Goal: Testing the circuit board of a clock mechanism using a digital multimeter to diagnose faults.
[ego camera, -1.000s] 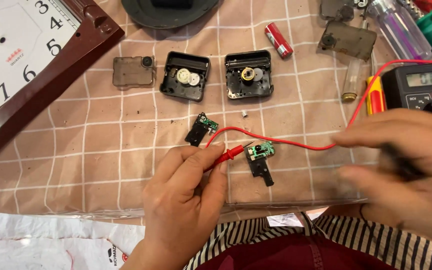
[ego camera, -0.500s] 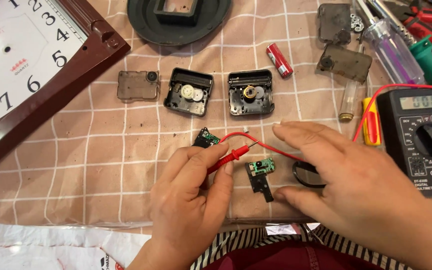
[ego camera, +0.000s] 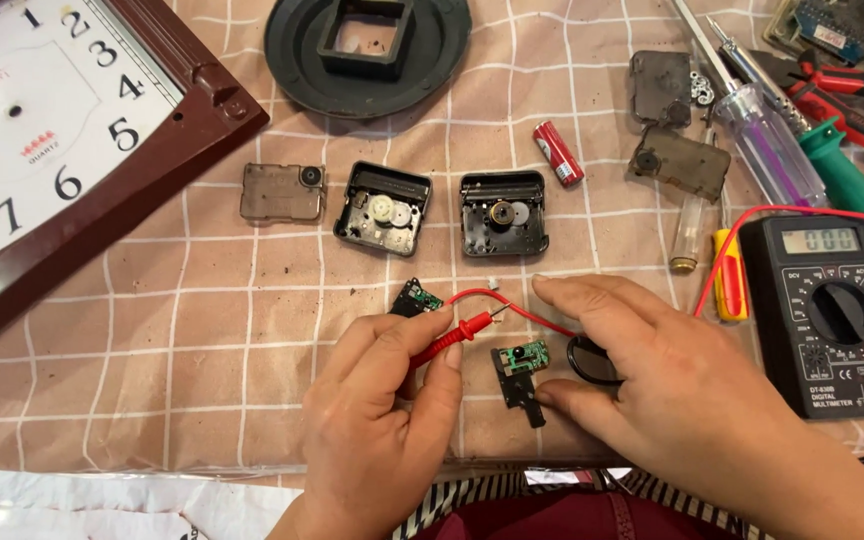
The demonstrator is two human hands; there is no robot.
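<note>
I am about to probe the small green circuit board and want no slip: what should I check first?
1. Red test probe gripped in left hand: ok.
2. Small green circuit board steadied by right hand: ok, thumb at its black tab.
3. Black probe in hand: cannot tell, hidden.
4. Black digital multimeter display lit: ok.
5. Red lead clear of the board: not ok, runs just above it.

A home repair bench on a checked cloth (ego camera: pixel 152 330). Opened clock movements (ego camera: pixel 383 208), screwdrivers (ego camera: pixel 767 140) and a multimeter (ego camera: pixel 832 310) lie about.
</note>
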